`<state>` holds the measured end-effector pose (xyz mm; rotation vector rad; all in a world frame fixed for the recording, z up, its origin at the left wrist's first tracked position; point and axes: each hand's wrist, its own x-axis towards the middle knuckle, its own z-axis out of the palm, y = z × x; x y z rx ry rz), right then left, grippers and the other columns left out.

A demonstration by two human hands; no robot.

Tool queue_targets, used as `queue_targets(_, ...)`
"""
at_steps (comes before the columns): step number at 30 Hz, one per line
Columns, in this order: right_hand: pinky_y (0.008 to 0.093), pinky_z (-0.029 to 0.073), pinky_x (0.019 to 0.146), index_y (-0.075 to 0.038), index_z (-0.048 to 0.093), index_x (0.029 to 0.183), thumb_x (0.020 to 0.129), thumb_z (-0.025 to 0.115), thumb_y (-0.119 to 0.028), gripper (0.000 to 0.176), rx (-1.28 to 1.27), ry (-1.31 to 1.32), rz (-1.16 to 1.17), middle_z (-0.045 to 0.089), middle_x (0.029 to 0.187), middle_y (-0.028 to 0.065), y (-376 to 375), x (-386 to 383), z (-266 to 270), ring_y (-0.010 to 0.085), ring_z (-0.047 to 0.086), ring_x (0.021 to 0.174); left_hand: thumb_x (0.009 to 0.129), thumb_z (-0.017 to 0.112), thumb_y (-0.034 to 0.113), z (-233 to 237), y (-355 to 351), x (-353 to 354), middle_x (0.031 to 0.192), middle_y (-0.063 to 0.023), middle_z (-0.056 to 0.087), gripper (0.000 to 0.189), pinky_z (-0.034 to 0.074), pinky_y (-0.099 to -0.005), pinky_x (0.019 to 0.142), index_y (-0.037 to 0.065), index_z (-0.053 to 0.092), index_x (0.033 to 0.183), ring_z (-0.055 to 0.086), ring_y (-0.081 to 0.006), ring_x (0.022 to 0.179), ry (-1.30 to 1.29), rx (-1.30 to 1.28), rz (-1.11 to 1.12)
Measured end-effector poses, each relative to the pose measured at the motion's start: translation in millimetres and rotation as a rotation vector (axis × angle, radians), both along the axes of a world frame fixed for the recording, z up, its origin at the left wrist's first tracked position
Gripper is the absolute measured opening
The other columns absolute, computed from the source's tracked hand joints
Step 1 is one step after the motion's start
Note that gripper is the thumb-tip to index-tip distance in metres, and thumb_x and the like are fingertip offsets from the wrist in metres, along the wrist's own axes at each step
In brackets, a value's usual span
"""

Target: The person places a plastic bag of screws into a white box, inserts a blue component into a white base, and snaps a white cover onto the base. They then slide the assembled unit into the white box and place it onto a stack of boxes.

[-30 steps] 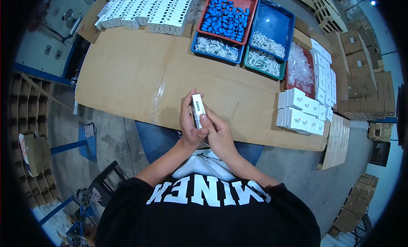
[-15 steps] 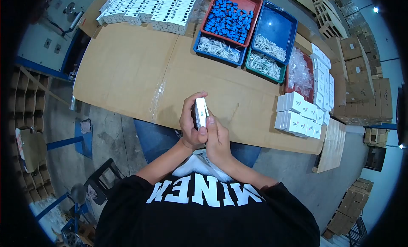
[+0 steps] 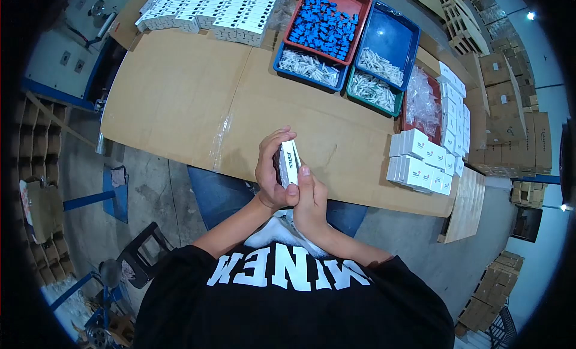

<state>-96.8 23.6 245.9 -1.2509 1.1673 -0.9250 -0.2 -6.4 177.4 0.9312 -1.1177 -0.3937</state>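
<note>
one white box (image 3: 289, 161) is grasped between my left hand (image 3: 272, 176) and right hand (image 3: 310, 200), near the tabletop's (image 3: 168, 97) six o'clock edge; stacked cartons (image 3: 420, 164) sit at three o'clock, blue pieces (image 3: 324, 26) toward one.

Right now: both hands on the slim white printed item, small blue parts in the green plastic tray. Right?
Wrong tray: the head view shows the small blue parts in a red plastic tray. Left hand and right hand are on the slim white printed item.

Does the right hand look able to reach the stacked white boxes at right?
Likely yes: only flat cardboard separates the right hand and stacked white boxes, though it should first leave the held box.
</note>
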Motion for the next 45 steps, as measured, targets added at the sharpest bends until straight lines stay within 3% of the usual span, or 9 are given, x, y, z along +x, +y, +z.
queue_targets(4,0.032,0.047,0.104,0.01,0.051,0.146,0.116,0.032,-0.03,0.054,0.089,-0.038,0.087,0.064,0.132,0.0204,-3,-1,8,0.0223,0.06,0.124,0.089,0.059,0.057,-3,2,5,0.127,-0.025,0.06,0.082,0.046,-0.0481,0.108,-0.011,0.05,0.134,0.06,-0.0385,0.124,-0.057,0.006,0.005)
queue_targets(7,0.0333,0.045,0.108,0.009,0.05,0.147,0.114,0.039,-0.027,0.05,-0.061,-0.084,0.181,0.059,0.141,0.0203,-16,-10,-7,0.0238,0.056,0.133,0.094,0.052,0.059,3,5,8,0.131,-0.0211,0.057,0.083,0.046,-0.0442,0.106,-0.01,0.048,0.14,0.059,-0.0317,0.125,0.216,0.211,-0.128)
queue_targets(10,0.0346,0.046,0.108,0.004,0.053,0.147,0.111,0.05,-0.02,0.044,-0.151,0.039,0.276,0.057,0.144,0.0185,-33,-18,-15,0.0251,0.056,0.133,0.102,0.039,0.057,18,-2,7,0.136,-0.0138,0.055,0.08,0.044,-0.0379,0.106,-0.006,0.043,0.151,0.057,-0.0244,0.123,0.557,0.366,-0.199)
queue_targets(14,0.0341,0.048,0.105,0.001,0.056,0.144,0.106,0.059,-0.015,0.041,-0.079,0.048,0.272,0.056,0.144,0.0163,-38,-24,-16,0.0241,0.058,0.129,0.104,0.038,0.056,1,-5,19,0.137,-0.0136,0.055,0.078,0.042,-0.0346,0.108,-0.005,0.043,0.152,0.056,-0.0236,0.124,0.396,0.362,-0.208)
queue_targets(20,0.035,0.052,0.095,0.002,0.062,0.131,0.106,0.06,-0.022,0.034,-0.069,0.105,0.148,0.058,0.141,0.0149,-49,-25,-19,0.0222,0.062,0.122,0.1,0.036,0.051,23,-2,11,0.137,-0.0137,0.058,0.074,0.042,-0.0365,0.11,0.003,0.042,0.157,0.056,-0.0212,0.127,0.784,0.703,-0.339)
queue_targets(25,0.0344,0.054,0.091,-0.002,0.056,0.141,0.109,0.057,-0.031,0.043,0.495,-0.167,0.053,0.066,0.122,0.0117,-60,-19,0,0.0185,0.065,0.109,0.1,0.039,0.053,18,6,9,0.146,-0.0179,0.05,0.081,0.037,-0.039,0.115,-0.003,0.034,0.158,0.049,-0.0277,0.138,0.145,0.459,-0.242)
queue_targets(34,0.0311,0.05,0.096,0.004,0.049,0.144,0.109,0.056,-0.03,0.049,0.187,-0.255,0.018,0.064,0.119,0.0103,-48,-2,-26,0.0158,0.061,0.11,0.091,0.049,0.081,14,-5,12,0.131,-0.026,0.053,0.103,0.047,-0.0458,0.101,-0.009,0.051,0.14,0.059,-0.0373,0.117,-0.183,0.233,-0.151)
queue_targets(43,0.0301,0.047,0.103,0.005,0.05,0.149,0.111,0.052,-0.04,0.059,0.091,-0.248,0.005,0.063,0.137,0.0158,-26,7,-19,0.0175,0.059,0.123,0.092,0.052,0.073,3,0,12,0.121,-0.025,0.061,0.089,0.041,-0.06,0.11,-0.009,0.057,0.128,0.059,-0.0408,0.116,-0.219,0.064,-0.052)
queue_targets(45,0.0256,0.05,0.082,0.004,0.066,0.127,0.113,0.045,-0.045,0.055,0.012,-0.114,-0.004,0.068,0.105,0.0044,-22,8,-14,0.009,0.06,0.094,0.091,0.053,0.072,0,3,14,0.121,-0.0244,0.061,0.089,0.04,-0.0596,0.111,-0.009,0.058,0.127,0.059,-0.04,0.115,-0.206,0.006,-0.06)
